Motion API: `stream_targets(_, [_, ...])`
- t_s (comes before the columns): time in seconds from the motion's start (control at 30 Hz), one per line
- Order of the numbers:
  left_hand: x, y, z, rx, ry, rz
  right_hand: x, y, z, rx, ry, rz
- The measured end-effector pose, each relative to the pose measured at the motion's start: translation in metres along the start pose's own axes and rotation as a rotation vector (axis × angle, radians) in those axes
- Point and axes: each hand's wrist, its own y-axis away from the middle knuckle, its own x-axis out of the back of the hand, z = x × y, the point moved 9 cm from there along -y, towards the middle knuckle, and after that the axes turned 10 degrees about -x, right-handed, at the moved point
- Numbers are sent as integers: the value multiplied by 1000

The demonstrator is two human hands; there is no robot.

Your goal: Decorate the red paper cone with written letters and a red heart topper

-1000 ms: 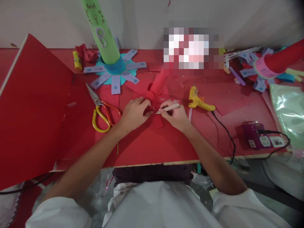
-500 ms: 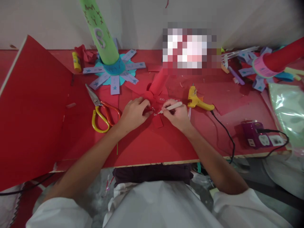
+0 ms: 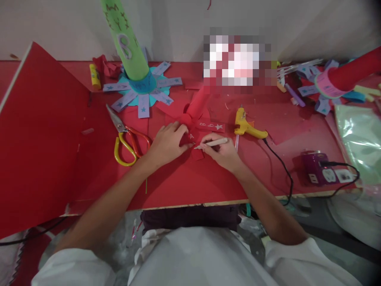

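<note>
Panel of plain red (image 3: pixel 41 147) stands tilted at the far left of the red table (image 3: pixel 178 190). Behind its right edge a small yellow tube (image 3: pixel 95 77) stands beside some crumpled red paper (image 3: pixel 107 67). Nearer the person, scissors (image 3: pixel 122 128) with one yellow and one orange handle lie just beside the left forearm. Beyond them a green tube (image 3: pixel 127 47) bearing a letter B and a drawn face leans a little, its foot in a blue band (image 3: pixel 144 84) ringed by purple strips marked with stars.

The left hand (image 3: pixel 171 142) is half open, thumb and forefinger apart, their tips at the red paper; whether its other fingers hold any cannot be told. Beyond the fingertips a red tube (image 3: pixel 198 104) rises from red paper pieces. One short red strip (image 3: pixel 197 154), carrying a white A, lies between the two hands; another strip (image 3: pixel 206 126), with a B, a small b and a star, points rightward above the right hand (image 3: pixel 224 153). That hand is closed around a white pen (image 3: pixel 216 142), whose tip is at the short strip.

Farther right lie a yellow glue gun (image 3: pixel 248 129), a purple power adapter (image 3: pixel 318 169), a pink-banded red tube (image 3: pixel 358 72) and a shiny plastic packet (image 3: pixel 355 139).
</note>
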Motion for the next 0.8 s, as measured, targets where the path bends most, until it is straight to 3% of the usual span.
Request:
stream_targets(0.27, [-2,0,-1,8,-24,-26,-2,-2,1,0,40,-15])
stream_targets(0.57, [-1,0,-1,-10,-10,2,5,-4,2,16,98,76])
stream_targets(0.8, [-1,1,-1,9,2,-11,-1,-2,-2,12,70,-9])
